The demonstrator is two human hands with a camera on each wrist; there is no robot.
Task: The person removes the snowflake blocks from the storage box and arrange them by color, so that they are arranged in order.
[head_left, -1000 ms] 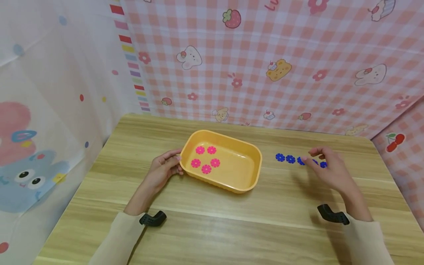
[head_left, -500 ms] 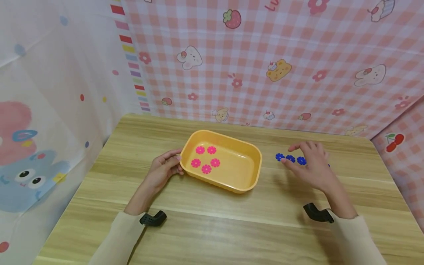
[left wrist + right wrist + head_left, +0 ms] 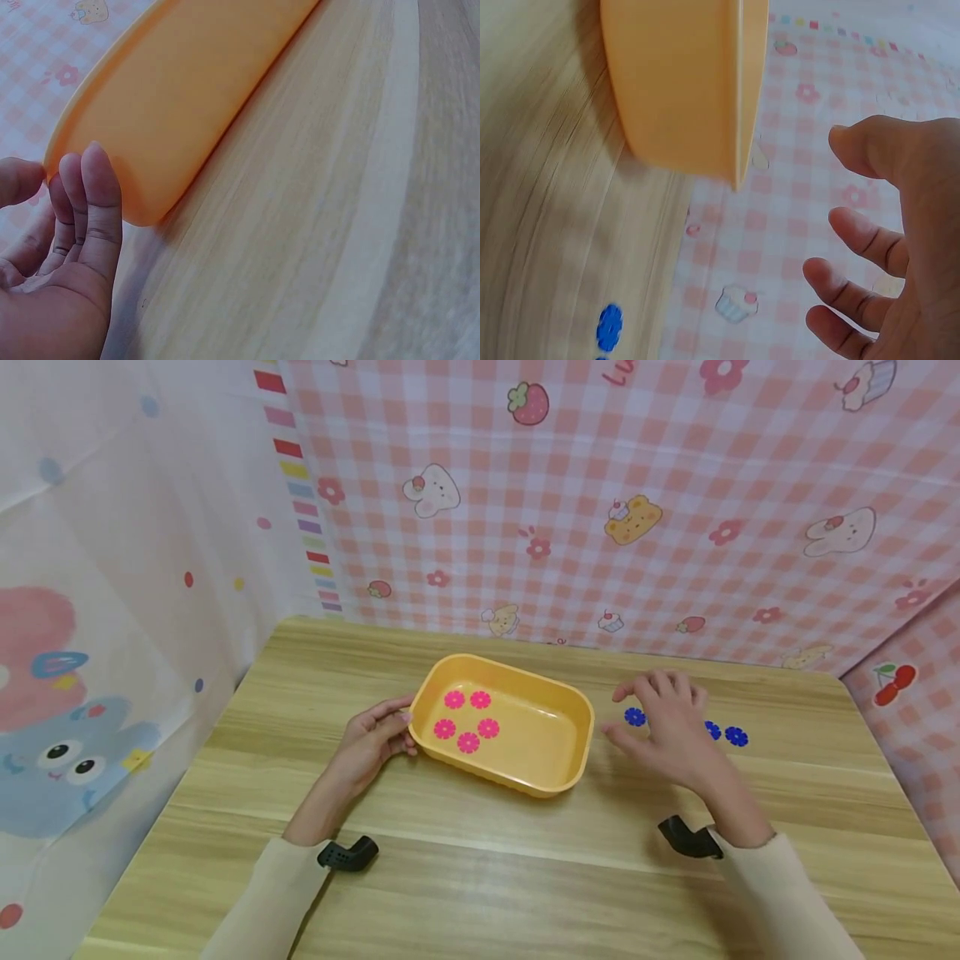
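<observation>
A yellow plastic tub (image 3: 555, 752) stands on the table. Pink notched discs (image 3: 468, 742), several of them, lie on its floor toward the left end. My left hand (image 3: 371, 743) pinches the tub's left rim, thumb on top and fingers against the outer wall, as the left wrist view also shows. Just right of the tub, my right hand (image 3: 667, 731) hovers with thumb and fingers spread apart, nothing between them. Below it runs a row of blue notched discs (image 3: 737, 737); the hand covers the row's middle. The right wrist view shows a blue disc (image 3: 610, 328) on the table.
The wooden table (image 3: 480, 877) meets a pink checked cloth (image 3: 570, 468) at its back edge. A pale printed cloth (image 3: 150, 568) hangs at the left. Black wrist mounts (image 3: 348, 854) sit at both cuffs.
My right hand has moved left along the blue row to near the tub's right end, uncovering the discs at the right. My left hand and the tub have stayed in place.
</observation>
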